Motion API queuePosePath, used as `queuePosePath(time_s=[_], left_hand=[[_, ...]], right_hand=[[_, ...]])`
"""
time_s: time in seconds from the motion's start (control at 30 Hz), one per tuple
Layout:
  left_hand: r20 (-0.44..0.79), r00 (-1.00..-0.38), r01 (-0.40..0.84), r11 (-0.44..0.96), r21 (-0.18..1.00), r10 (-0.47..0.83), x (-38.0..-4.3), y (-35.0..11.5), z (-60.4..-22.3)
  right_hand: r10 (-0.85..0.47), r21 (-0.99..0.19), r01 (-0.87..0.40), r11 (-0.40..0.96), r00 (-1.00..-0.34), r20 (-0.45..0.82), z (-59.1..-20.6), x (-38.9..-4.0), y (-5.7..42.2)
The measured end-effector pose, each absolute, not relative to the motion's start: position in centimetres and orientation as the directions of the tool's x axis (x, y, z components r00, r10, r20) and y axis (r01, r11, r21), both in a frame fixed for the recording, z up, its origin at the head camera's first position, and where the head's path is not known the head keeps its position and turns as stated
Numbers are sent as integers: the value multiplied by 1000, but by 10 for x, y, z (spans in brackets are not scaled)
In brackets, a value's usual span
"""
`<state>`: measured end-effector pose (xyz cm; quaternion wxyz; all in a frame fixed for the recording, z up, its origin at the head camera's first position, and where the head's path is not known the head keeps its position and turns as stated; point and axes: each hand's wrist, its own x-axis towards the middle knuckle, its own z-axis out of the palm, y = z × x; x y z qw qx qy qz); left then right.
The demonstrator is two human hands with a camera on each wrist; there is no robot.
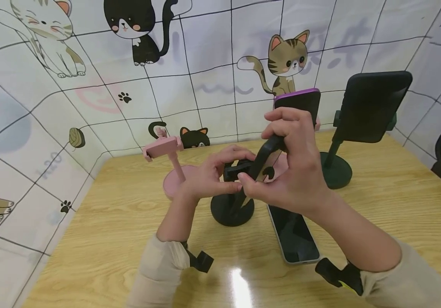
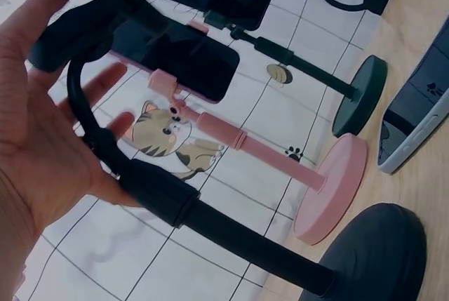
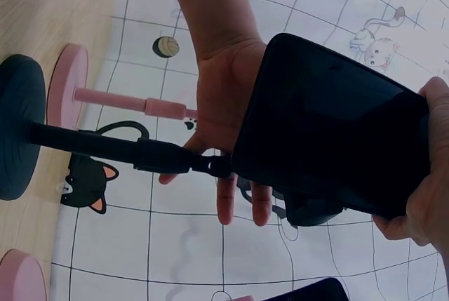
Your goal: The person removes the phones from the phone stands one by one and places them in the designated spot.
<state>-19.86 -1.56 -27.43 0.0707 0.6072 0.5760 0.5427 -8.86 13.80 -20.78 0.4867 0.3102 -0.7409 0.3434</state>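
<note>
A black phone stand (image 1: 232, 211) stands upright on the table, its round base down and its clamp raised. My left hand (image 1: 214, 175) grips the clamp, with fingers over the top and thumb below. My right hand (image 1: 299, 164) holds a black phone (image 3: 330, 132) by its far edge, thumb on one side and fingers on the other. The phone is tilted edge-on in the head view, its near end right at the clamp. In the left wrist view the stand's stem (image 2: 259, 245) slants from my palm down to the base.
On the left is a pink stand (image 1: 178, 171) with no phone. Behind my right hand a purple-edged phone (image 1: 301, 102) sits on another pink stand. A dark green stand (image 1: 336, 171) at right bears a large phone (image 1: 376, 107). Another phone (image 1: 295, 235) lies on the table. Cat-printed cloth (image 1: 213, 94) hangs behind.
</note>
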Motion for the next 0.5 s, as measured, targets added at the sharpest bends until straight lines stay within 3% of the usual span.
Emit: queuePosePath(time_s=[0.33, 0.5], left_hand=[[643, -333, 667, -309, 677, 689, -188, -12, -280], [656, -355, 684, -292, 668, 666, -188, -13, -282]], right_hand=[[-158, -135, -860, 492, -241, 958, -211, -92, 139], [-178, -149, -894, 423, -244, 953, -215, -96, 143]])
